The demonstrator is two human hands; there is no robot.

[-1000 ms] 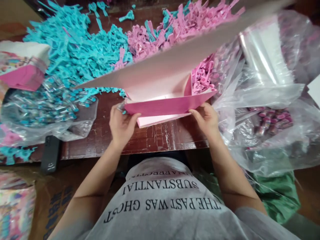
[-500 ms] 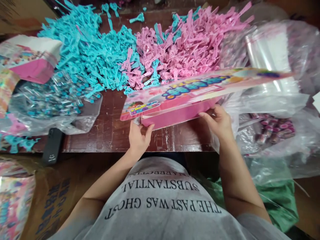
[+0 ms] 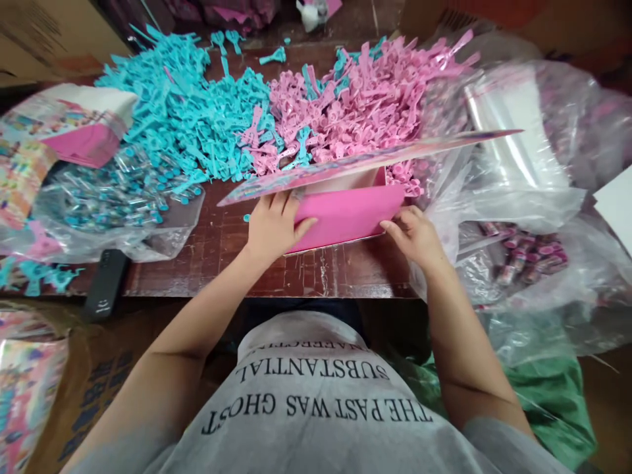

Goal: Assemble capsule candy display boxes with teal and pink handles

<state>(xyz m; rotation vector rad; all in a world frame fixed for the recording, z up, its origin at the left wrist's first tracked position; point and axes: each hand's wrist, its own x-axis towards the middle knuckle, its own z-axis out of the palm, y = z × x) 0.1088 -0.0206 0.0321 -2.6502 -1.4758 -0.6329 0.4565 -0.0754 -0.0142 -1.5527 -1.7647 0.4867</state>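
A pink cardboard display box [image 3: 345, 214] with a wide printed top panel [image 3: 365, 158] is between my hands, at the near side of the table. My left hand [image 3: 274, 227] grips its left end, thumb on the pink front and some fingertips hidden under the panel. At the right front corner, my right hand [image 3: 415, 234] pinches the box's edge between thumb and fingers. The panel tilts up away from me, seen nearly edge-on. A white inner surface shows behind the pink front. Beyond the panel lie heaps of turquoise plastic clip-like pieces [image 3: 168, 99] and pink ones [image 3: 355, 99].
To the left, a clear bag of small blue-capped tubes [image 3: 118, 191] lies beside another printed pink box [image 3: 89, 145]. A black power bank [image 3: 107, 283] rests at the table's front edge. Clear plastic bags [image 3: 513, 145] and pink-capped tubes [image 3: 533, 253] occupy the right.
The box has come down and turned so its pink front shows more fully. Its printed panel now appears almost edge-on. My left hand has shifted slightly left and further over the box's end.
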